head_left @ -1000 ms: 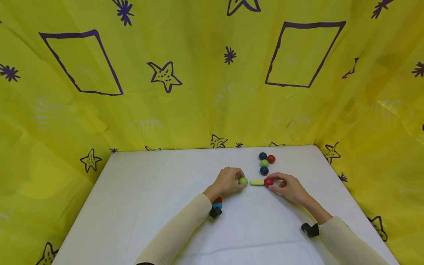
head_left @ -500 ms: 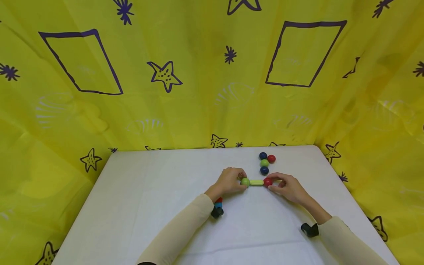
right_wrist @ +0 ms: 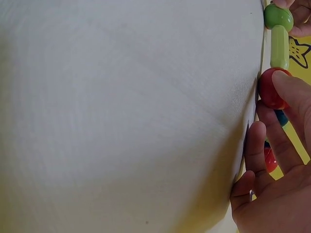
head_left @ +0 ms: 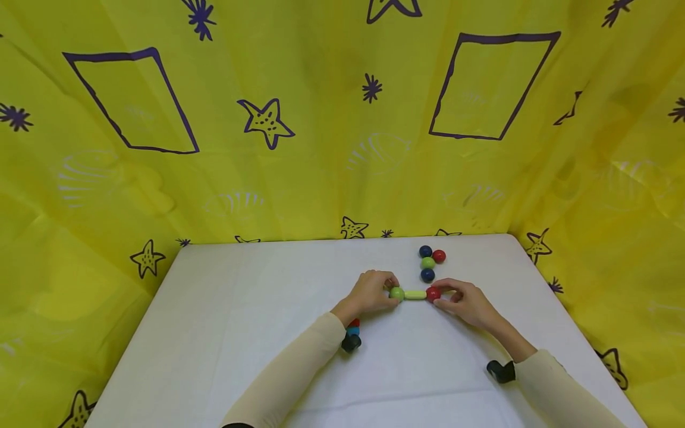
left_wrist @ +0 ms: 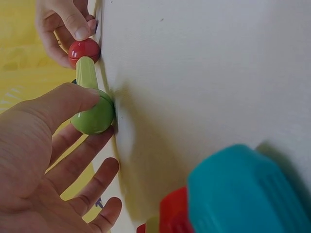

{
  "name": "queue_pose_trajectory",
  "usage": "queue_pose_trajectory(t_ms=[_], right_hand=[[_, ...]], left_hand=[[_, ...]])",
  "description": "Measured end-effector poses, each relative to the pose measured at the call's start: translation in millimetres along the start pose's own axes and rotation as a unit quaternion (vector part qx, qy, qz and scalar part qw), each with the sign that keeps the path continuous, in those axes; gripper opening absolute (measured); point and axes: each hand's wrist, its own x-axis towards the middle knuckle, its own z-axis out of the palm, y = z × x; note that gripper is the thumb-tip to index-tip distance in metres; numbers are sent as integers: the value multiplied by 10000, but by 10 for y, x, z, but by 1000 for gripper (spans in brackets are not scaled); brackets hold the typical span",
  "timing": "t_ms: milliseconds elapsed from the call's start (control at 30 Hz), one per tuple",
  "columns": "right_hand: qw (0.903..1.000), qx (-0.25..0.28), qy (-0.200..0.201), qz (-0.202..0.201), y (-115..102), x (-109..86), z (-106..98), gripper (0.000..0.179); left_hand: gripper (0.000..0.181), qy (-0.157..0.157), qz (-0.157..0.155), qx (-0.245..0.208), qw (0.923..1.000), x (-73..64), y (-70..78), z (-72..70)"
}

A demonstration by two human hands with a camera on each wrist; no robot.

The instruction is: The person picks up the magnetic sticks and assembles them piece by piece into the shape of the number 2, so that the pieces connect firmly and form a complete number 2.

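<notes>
A light yellow-green ridged rod (head_left: 415,295) lies between a green ball (head_left: 396,293) and a red ball (head_left: 433,293), touching both in one straight row. My left hand (head_left: 372,291) pinches the green ball between thumb and fingers; in the left wrist view its other fingers spread loosely below the ball (left_wrist: 93,116). On the opposite end, my right hand (head_left: 467,302) pinches the red ball, its thumb on top in the right wrist view (right_wrist: 291,92). The row sits low, close over the white tabletop.
Behind the row, dark blue balls (head_left: 427,275), another green ball (head_left: 427,263) and another red ball (head_left: 439,256) stand grouped on the white table (head_left: 257,285). Under the left wrist lie blue (left_wrist: 243,194) and red (left_wrist: 176,211) ridged pieces. A yellow patterned curtain (head_left: 321,178) surrounds the table.
My left hand has moved slightly right with the green ball, closing the gap to the rod. The right hand has stayed nearly in place on the red ball.
</notes>
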Motion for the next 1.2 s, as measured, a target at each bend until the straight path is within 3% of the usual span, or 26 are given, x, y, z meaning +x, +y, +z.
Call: queue_pose_trajectory(t_ms=[300,467,833,1200], right_hand=[[9998,-83,-158,38,-117,37,39,40],[9997,-120,-142,-166,-167,56,110,37],[9995,-71,-47,-304,-309,129,282,37],[9992,-150,-89,-363,-519,288,455,33]], left_hand=[[22,-251,-107,89,9996,-44,-17,-117],[24,-322,-129,127,9993,-83,-56,-190],[22,-300,-279,68,9991,-187,-173,-359],[23,-224,-510,-221,9982,-314,-386,-519]])
